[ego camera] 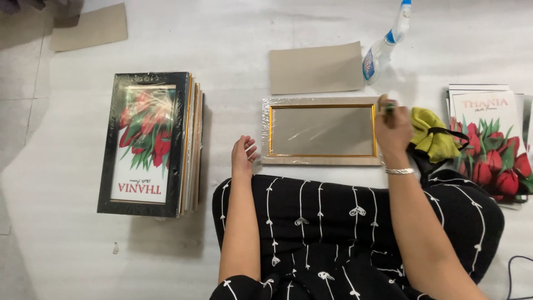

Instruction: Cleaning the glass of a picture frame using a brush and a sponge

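On the pale floor [277, 33], right in front of the person's lap, lies a flat rectangular picture frame with a gold inner edge and shiny plastic wrap [322, 131]. The left hand [243, 156] rests on the floor just beside the frame's lower left corner. Its fingers are loose and a little curled, and it holds nothing. The right hand [393, 129] is at the frame's right end, closed around a small thing with a bit of green on it [388, 106]. Most of that thing is hidden in the fist, so what it is cannot be told.

Just right of that hand sits a crumpled yellow-green cloth [433, 136], and a dark strap lies over part of it. Behind the frame lie a flat brown cardboard sheet [316, 68] and a clear spray bottle with a blue top [383, 47]; the top is cut off by the picture's edge. Well to the left stands a stack of wrapped frames with a red tulip picture on top [147, 143]. On the far right is another pile of tulip pictures [491, 147], partly cut off. One more piece of brown cardboard [91, 26] lies in the far left corner.
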